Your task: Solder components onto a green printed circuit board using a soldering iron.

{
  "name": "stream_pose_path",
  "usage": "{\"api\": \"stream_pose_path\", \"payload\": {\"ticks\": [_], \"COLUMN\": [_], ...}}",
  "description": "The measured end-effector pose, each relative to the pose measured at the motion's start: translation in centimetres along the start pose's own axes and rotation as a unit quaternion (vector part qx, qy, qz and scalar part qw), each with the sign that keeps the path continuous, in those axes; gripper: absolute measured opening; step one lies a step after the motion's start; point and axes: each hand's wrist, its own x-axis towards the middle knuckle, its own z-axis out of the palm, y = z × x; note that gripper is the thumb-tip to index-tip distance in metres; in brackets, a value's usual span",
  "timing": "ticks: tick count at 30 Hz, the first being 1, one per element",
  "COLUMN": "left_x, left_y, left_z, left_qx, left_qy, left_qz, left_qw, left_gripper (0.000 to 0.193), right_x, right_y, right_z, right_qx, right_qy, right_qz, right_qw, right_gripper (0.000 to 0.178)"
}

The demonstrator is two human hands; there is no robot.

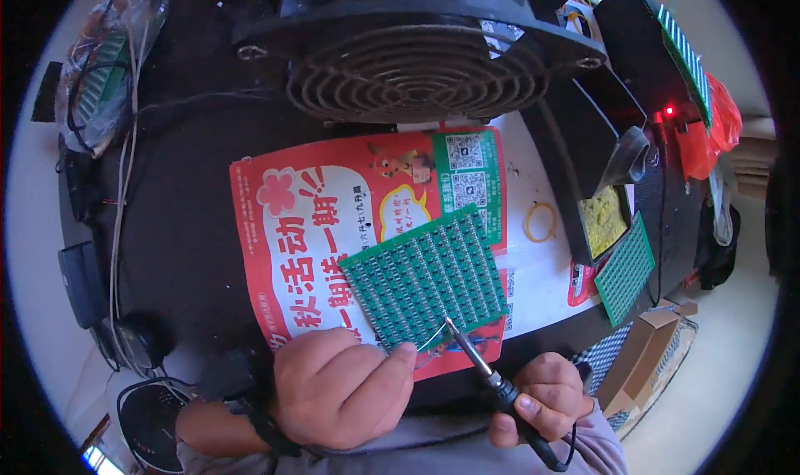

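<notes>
A green circuit board [425,277] with rows of small parts lies tilted on a red and white printed sheet [317,225]. My left hand [337,387] is closed at the board's near edge and pinches a thin solder wire [432,337] that reaches toward the board. My right hand [542,396] grips a black-handled soldering iron [492,375]. Its metal tip [450,325] meets the wire at the board's near edge.
A black round fan [417,67] sits at the back. To the right are a black stand holding a yellow sponge [602,217], a second green board [625,268], a yellow rubber band [540,222], a cardboard box [646,350] and a red bag [708,133]. Cables [117,183] lie left.
</notes>
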Motion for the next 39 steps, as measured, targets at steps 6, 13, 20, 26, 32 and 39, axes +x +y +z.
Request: {"api": "stream_pose_path", "payload": {"ticks": [6, 13, 20, 26, 32, 39], "left_x": [-0.07, -0.12, -0.27, -0.29, -0.25, -0.41], "left_y": [0.11, 0.25, 0.15, 0.14, 0.03, -0.05], "left_z": [0.13, 0.18, 0.31, 0.29, 0.19, 0.13], "left_qx": [0.006, 0.001, -0.003, -0.005, -0.007, 0.001], "left_qy": [-0.014, -0.02, -0.016, -0.029, -0.051, -0.066], "left_qz": [-0.009, -0.024, -0.006, 0.0, 0.001, 0.007], "left_qw": [1.0, 0.999, 1.0, 1.0, 0.999, 0.998], "left_gripper": [0.019, 0.023, 0.03, 0.031, 0.032, 0.033], "right_x": [-0.11, -0.25, -0.3, -0.05, -0.36, -0.4], "right_y": [0.07, 0.01, -0.16, -0.19, 0.09, 0.17], "right_z": [-0.14, -0.2, -0.2, -0.39, -0.35, -0.23], "right_qx": [0.011, 0.007, 0.007, -0.006, 0.006, 0.016], "right_qy": [-0.008, -0.002, 0.005, -0.03, -0.017, -0.001], "right_qz": [0.004, -0.001, -0.002, -0.008, -0.015, -0.011], "right_qw": [1.0, 1.0, 1.0, 1.0, 1.0, 1.0], "right_gripper": [0.023, 0.023, 0.023, 0.021, 0.023, 0.022]}}
